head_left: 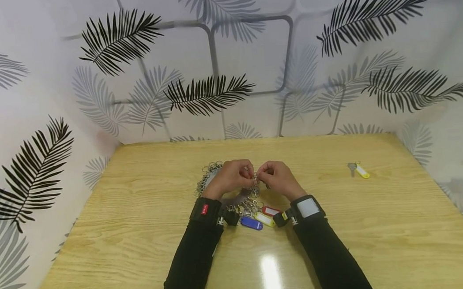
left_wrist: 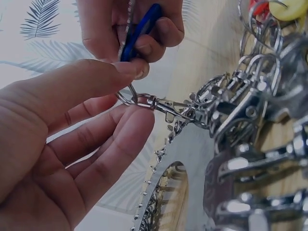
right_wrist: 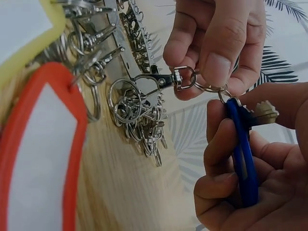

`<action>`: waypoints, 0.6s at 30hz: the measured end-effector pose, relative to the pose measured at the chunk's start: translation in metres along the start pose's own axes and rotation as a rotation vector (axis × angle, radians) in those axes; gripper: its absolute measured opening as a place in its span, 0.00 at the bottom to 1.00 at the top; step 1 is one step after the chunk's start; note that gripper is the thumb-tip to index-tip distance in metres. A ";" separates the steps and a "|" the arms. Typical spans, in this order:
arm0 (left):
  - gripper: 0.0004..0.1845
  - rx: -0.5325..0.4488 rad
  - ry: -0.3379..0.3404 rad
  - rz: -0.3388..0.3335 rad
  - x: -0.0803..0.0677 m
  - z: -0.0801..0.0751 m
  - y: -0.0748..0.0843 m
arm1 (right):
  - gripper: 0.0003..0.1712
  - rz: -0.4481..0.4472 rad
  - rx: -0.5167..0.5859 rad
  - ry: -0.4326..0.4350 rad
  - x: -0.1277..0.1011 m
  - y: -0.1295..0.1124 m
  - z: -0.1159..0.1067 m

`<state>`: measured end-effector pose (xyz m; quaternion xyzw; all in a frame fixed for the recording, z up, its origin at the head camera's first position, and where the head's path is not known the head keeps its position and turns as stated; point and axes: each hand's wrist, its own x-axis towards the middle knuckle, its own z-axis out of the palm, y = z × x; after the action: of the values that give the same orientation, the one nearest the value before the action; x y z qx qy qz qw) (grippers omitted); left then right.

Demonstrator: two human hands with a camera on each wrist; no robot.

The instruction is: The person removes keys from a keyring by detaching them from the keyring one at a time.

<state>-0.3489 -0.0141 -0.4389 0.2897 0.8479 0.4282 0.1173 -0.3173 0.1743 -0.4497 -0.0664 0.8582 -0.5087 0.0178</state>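
A wooden table (head_left: 141,238) is being used as the work surface, with a heap of metal clasps (head_left: 248,201) lying at its middle and a yellow-tagged key (head_left: 359,170) well apart to the right. Above the heap, a split ring (right_wrist: 211,88) joined to a swivel clasp (right_wrist: 159,79) is being pinched between thumb and forefinger by the left hand (head_left: 230,177). A blue tag (right_wrist: 240,154) is being gripped by the curled fingers of the right hand (head_left: 276,177), its top touching the ring. The ring is judged light, stiff, springy and slippery, best pinched at its rim.
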 end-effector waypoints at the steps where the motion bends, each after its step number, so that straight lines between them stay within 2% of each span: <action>1: 0.09 0.006 0.003 0.002 0.000 0.000 0.000 | 0.07 0.006 0.005 0.001 0.000 0.000 0.000; 6: 0.09 0.020 0.010 0.004 0.000 0.001 -0.002 | 0.09 0.037 0.034 0.002 -0.001 0.000 0.000; 18: 0.09 0.053 -0.007 0.037 0.001 0.002 -0.002 | 0.07 0.013 0.020 0.009 -0.001 -0.001 0.001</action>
<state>-0.3498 -0.0135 -0.4413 0.3096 0.8531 0.4068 0.1046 -0.3157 0.1733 -0.4491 -0.0584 0.8534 -0.5177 0.0177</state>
